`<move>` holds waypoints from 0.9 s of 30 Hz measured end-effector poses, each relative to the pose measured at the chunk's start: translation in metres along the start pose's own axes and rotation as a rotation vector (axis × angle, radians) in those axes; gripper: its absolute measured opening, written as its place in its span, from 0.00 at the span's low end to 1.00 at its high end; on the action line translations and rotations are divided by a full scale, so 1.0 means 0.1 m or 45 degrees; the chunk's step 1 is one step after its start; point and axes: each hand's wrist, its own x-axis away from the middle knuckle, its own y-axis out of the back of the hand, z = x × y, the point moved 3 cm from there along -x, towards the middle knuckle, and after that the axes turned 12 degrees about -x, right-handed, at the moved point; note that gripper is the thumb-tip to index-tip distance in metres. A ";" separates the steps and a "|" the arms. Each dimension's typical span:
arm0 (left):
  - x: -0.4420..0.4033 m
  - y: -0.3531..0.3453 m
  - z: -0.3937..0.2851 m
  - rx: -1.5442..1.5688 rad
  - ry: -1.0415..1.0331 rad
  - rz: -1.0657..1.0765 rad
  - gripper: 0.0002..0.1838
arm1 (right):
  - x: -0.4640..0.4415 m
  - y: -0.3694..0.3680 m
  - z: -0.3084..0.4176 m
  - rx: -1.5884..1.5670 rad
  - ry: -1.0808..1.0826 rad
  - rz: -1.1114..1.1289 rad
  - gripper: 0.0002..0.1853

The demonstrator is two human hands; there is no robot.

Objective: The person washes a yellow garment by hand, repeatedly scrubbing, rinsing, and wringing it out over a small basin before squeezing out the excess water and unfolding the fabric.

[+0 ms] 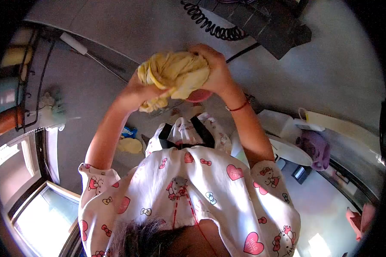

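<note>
Both of my hands are closed on a bunched yellow cloth point(180, 70), held out in front of me. My left hand point(143, 92) grips its left side, with the thumb lying across the folds. On the right, my right hand point(214, 66) wraps around the cloth's other end; some of its fingers are hidden. A loose part of the cloth hangs below my left hand. Beyond and below the cloth, part of a round pink object point(199, 95) shows, mostly covered.
At left stands a dark wire rack point(38, 77) with several items. A white-handled rod point(75, 43) leans nearby. A black coiled cord point(212, 28) hangs at the top beside a dark panel point(270, 25). At right are a purple container point(315, 150) and white fixtures point(287, 150).
</note>
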 end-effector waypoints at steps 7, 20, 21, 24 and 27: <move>0.21 0.21 0.10 -0.313 -0.178 0.862 0.39 | -0.13 0.06 0.56 0.653 0.582 0.193 0.09; -0.04 0.13 0.35 0.473 0.345 0.286 0.36 | -0.77 -0.28 0.62 0.866 0.600 0.450 0.09; -0.07 0.13 0.27 0.132 0.397 0.193 0.36 | -0.75 -0.34 0.53 0.857 0.598 0.458 0.09; -0.41 0.29 0.35 -0.898 0.404 0.263 0.31 | -0.60 -0.63 0.00 1.073 0.021 0.744 0.08; -0.65 0.32 0.73 -1.807 0.286 0.051 0.25 | -0.54 -0.78 -0.56 0.923 -0.127 0.719 0.09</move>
